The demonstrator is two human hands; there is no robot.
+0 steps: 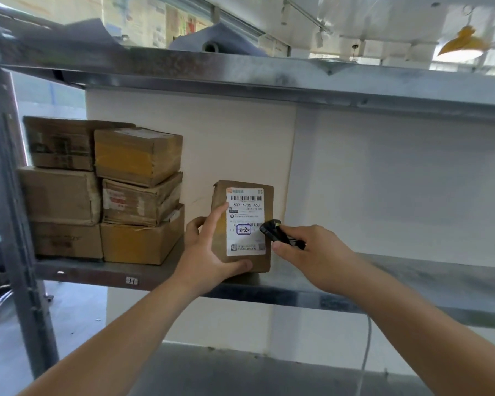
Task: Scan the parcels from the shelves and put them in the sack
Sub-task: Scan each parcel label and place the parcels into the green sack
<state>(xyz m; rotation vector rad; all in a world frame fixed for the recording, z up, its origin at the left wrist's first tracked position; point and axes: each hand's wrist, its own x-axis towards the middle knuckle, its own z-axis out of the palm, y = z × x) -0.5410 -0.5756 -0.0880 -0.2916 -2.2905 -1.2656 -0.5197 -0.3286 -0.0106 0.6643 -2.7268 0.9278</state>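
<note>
Grey metal shelving [383, 277] crossed mid-frame, brown cardboard boxes [103, 192] stacked at left. At centre the left hand [209, 252] gripped an upright brown cardboard parcel [242, 224], long axis vertical, white label [245, 221] facing the camera. The right hand [312, 252] pinched a small black scanner [277, 234], tip touching the label's right edge.

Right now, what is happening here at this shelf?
A person is scanning a parcel. The left hand holds a small brown box upright at the front of the metal shelf, with its white label facing the camera. The right hand holds a small black scanner right at the label's right edge. Six more boxes are stacked at the left end of the same shelf. No sack is in view.
</note>
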